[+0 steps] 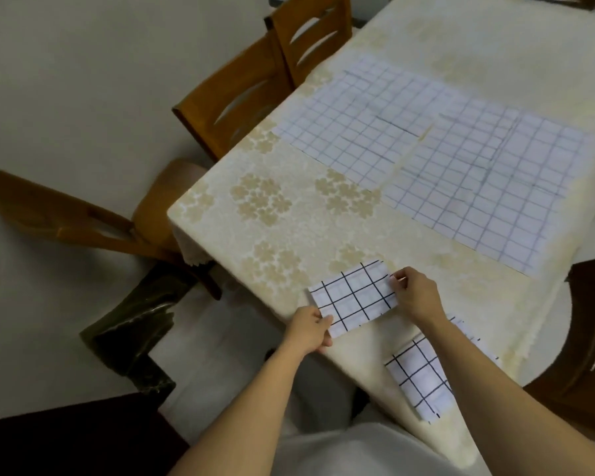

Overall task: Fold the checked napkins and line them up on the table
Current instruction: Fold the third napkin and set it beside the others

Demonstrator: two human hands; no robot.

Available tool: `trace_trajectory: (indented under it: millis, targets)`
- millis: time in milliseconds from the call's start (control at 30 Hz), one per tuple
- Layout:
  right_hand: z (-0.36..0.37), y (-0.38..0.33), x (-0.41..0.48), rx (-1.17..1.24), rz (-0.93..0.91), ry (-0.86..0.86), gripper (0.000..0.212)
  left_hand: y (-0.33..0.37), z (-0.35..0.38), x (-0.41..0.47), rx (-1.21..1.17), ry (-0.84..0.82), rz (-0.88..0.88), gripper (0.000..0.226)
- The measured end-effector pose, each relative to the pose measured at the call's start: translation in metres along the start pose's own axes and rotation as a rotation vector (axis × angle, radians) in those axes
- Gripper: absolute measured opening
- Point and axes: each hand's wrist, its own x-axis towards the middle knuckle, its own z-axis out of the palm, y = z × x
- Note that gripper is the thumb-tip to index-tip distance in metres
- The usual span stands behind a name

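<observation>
1. Cream floral tablecloth (289, 218) holds two spread napkins (488, 187).
2. Your left hand (308, 333) and right hand (414, 293) pinch a folded napkin's (352, 297) ends at the near edge.
3. A second napkin (416, 376), folded, lies partly under your right forearm.

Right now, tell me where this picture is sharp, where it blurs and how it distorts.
Head view: the folded napkin between left hand and right hand is sharp; the unfolded napkins beyond look soft and washed out; the wide-angle lens curves the chairs.
</observation>
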Motion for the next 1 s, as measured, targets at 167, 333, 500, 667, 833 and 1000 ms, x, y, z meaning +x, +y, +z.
trace_trajectory:
  millis: [167, 333, 500, 667, 833, 1000]
  targets:
    - [0.016, 0.004, -0.017, -0.294, 0.110, 0.272, 0.033, 0.000, -0.024, 0.014, 0.555, -0.096, 0.159, 0.046]
    - [0.043, -0.038, -0.036, -0.287, 0.007, 0.433, 0.038, 0.029, -0.043, 0.022, 0.704, -0.032, 0.798, 0.017]
    - [0.089, -0.040, -0.043, -0.417, -0.038, 0.137, 0.062, 0.038, -0.017, 0.052, 1.038, -0.323, 0.822, 0.086]
    - [0.091, -0.031, -0.045, -0.467, 0.050, -0.014, 0.075, 0.025, -0.024, 0.070, 1.237, -0.352, 0.786, 0.109]
    - [0.066, -0.034, -0.038, -0.465, 0.196, -0.098, 0.106, 0.031, -0.024, 0.065, 1.225, -0.365, 0.767, 0.115]
    - [0.045, -0.070, -0.046, -0.210, 0.214, 0.103, 0.084, 0.032, -0.039, 0.061, 0.987, -0.338, 0.836, 0.096]
